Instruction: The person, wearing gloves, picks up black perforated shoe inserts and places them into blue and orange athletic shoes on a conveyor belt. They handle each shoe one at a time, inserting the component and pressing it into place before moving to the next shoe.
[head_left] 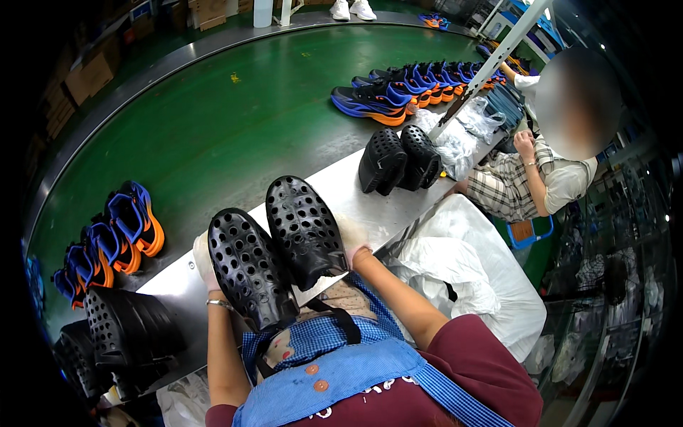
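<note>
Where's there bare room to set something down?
Widest: the green surface between the left sneakers and the right sneaker row. Smaller: the metal ledge between the right hand, on a held black mold, and the standing black pair. Crowded: ledge's left end, more black molds; by the white post, plastic bags.

Left shoe forms [124, 324] and right forms [382, 160] on the bench [388, 213]; held forms [247, 267] between; sneakers [370, 105] behind, on the conveyor [242, 121].

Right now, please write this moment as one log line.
left hand: holding left black form; right hand: holding right black form; nearby: metal ledge, blue-orange shoes
</note>
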A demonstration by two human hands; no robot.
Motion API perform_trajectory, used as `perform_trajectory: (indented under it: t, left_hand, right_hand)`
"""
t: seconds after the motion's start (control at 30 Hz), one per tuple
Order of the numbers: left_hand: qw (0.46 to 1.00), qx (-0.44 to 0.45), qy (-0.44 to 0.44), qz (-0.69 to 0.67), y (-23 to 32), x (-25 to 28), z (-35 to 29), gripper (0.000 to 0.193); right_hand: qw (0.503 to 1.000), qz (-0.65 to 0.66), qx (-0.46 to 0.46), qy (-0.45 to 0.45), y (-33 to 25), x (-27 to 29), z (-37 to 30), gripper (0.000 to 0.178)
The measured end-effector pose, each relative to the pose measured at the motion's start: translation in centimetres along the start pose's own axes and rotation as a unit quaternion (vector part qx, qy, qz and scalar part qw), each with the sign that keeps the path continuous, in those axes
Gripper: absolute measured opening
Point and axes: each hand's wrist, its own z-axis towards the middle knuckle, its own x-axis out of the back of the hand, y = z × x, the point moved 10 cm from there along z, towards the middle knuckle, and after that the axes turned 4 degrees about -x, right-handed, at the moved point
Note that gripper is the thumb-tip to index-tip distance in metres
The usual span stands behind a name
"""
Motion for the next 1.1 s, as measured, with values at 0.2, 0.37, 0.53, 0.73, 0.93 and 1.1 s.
perform_trajectory:
  t: [0.2,0.37,0.53,0.73,0.93,1.1]
  left_hand:
    - [1.000,-0.003,0.004,0.005,0.1,0.0,-0.1,0.027]
    - [1.000,-0.001,0.006,0.016,0.2,0.4,-0.2,0.027]
    - [1.000,0.003,0.008,0.028,0.8,0.6,-0.5,0.027]
    - [0.999,0.009,0.013,0.043,0.9,1.0,-1.0,0.026]
    - [0.998,0.016,0.019,0.065,0.8,1.7,-1.8,0.026]
    - [0.997,0.016,0.021,0.079,0.8,2.2,-2.2,0.026]
  right_hand:
    - [0.999,0.022,-0.024,-0.018,0.5,0.0,0.2,0.024]
    - [0.999,0.009,-0.027,-0.047,0.0,-0.2,0.4,0.024]
    - [0.997,0.031,-0.037,-0.054,0.2,0.0,0.4,0.024]
    - [0.996,0.069,-0.017,-0.051,0.0,0.3,0.4,0.022]
    - [0.995,0.083,-0.008,-0.051,0.0,0.9,0.4,0.021]
    - [0.993,0.099,0.004,-0.059,0.3,0.5,0.3,0.022]
